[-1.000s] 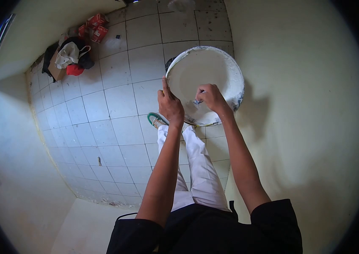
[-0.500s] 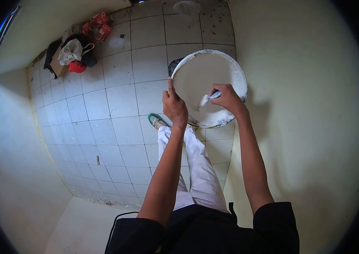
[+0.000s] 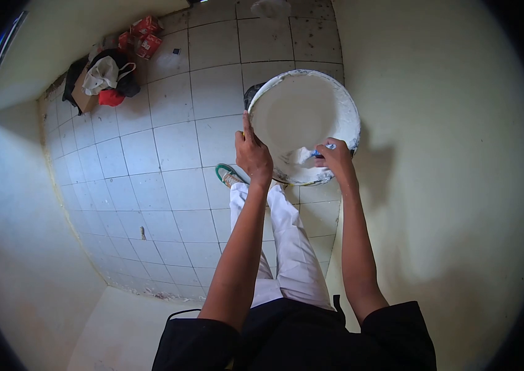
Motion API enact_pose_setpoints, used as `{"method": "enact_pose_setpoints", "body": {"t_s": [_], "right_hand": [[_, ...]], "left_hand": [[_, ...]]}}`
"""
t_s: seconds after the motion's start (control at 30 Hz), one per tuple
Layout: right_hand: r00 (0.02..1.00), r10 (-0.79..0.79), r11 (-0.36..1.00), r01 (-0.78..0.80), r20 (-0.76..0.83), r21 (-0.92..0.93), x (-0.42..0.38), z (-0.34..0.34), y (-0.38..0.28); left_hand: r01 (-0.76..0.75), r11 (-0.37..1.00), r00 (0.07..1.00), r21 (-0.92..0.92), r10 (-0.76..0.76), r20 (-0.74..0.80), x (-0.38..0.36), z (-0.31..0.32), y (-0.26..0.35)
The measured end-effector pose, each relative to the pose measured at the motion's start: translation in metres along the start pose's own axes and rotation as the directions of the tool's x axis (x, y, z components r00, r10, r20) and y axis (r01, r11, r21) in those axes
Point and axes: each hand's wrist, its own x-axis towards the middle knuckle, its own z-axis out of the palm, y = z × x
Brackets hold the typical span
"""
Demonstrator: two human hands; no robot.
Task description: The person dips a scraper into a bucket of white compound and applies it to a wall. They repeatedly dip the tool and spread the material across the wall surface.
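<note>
A large round bucket point(image 3: 349, 106) of off-white paint point(image 3: 302, 108) is in front of me, close to the right wall, its rim and inner wall smeared white. My left hand point(image 3: 254, 156) is closed at the bucket's left edge, index finger stretched along the rim; its other fingers are partly hidden. Over the near right part of the bucket, my right hand point(image 3: 338, 161) is closed on a small blue-handled paintbrush point(image 3: 319, 153). White paint covers the brush's head, which touches the coated inner side of the bucket near the paint's edge.
Pale walls stand close on the right point(image 3: 435, 154) and farther off on the left. Bags and a red cloth point(image 3: 111, 97) lie by red boxes point(image 3: 149, 46) at the far left. A dark object point(image 3: 253, 93) sits behind the bucket's left edge. My shoe point(image 3: 228, 174) is near the bucket on floor tiles.
My right hand has moved slightly down with the paintbrush, from over the paint to the bucket's near inner side. The bucket looks slightly more tilted. My left hand stays at the rim.
</note>
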Motion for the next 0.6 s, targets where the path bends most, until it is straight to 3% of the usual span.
{"method": "enact_pose_setpoints", "body": {"t_s": [0.03, 0.17, 0.23, 0.27, 0.33, 0.53, 0.6], "right_hand": [[0.999, -0.03, 0.987, 0.032, 0.013, -0.156, 0.005, 0.0, 0.0], [0.98, -0.142, 0.952, 0.174, 0.142, -0.252, 0.017, 0.002, -0.004], [0.888, -0.341, 0.833, 0.438, 0.31, -0.339, 0.011, 0.007, -0.017], [0.888, -0.338, 0.833, 0.436, 0.311, -0.339, 0.007, 0.009, -0.023], [0.764, -0.485, 0.718, 0.626, 0.426, -0.304, -0.003, 0.017, -0.037], [0.733, -0.484, 0.646, 0.667, 0.478, -0.37, -0.006, 0.04, -0.039], [0.682, -0.518, 0.583, 0.723, 0.515, -0.371, -0.005, 0.042, -0.036]], "left_hand": [[0.002, 1.0, 1.0, -0.001, -0.002, 0.002, 0.0, 0.0, 0.0], [0.02, 1.0, 0.999, -0.016, -0.019, 0.043, 0.0, -0.006, 0.006], [0.026, 1.0, 0.998, -0.016, -0.026, 0.053, 0.001, -0.008, 0.008], [0.033, 0.999, 0.997, -0.017, -0.032, 0.064, 0.001, -0.008, 0.008], [0.015, 1.0, 0.999, -0.01, -0.014, 0.032, 0.0, -0.003, 0.004], [0.004, 1.0, 1.0, 0.017, -0.004, 0.0, 0.0, -0.002, 0.002], [0.003, 1.0, 1.0, 0.017, -0.003, 0.002, 0.0, -0.002, 0.002]]}}
